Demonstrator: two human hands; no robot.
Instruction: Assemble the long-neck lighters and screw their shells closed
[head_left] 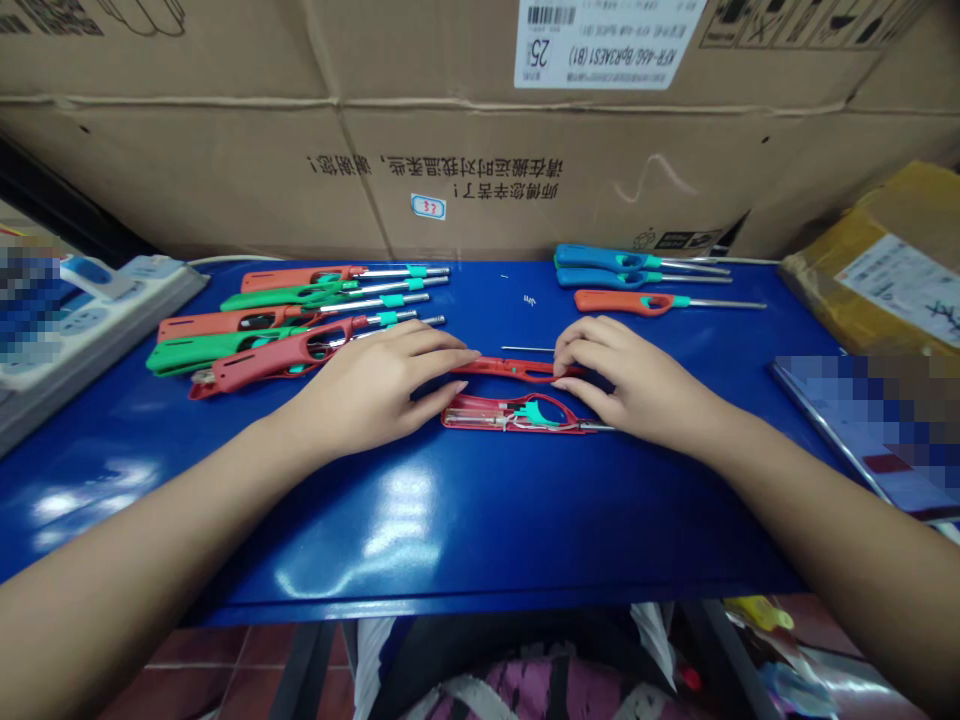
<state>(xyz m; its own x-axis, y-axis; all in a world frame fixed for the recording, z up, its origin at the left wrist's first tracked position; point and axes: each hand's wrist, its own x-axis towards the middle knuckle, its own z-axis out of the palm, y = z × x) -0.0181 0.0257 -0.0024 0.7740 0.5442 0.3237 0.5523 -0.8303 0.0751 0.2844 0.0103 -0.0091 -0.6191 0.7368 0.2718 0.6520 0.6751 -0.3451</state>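
At frame centre, the left hand [394,378] and right hand [630,382] pinch the ends of a red cover [514,368], fingers narrow; an opened lighter [487,414] lies just below in view.

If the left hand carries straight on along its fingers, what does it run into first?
Most likely the red shell half at the left hand's fingertips; farther along that line comes the right hand. Depth is hard to judge from one view.

red shell [517,368] partly hidden, carton [450,130] cropped
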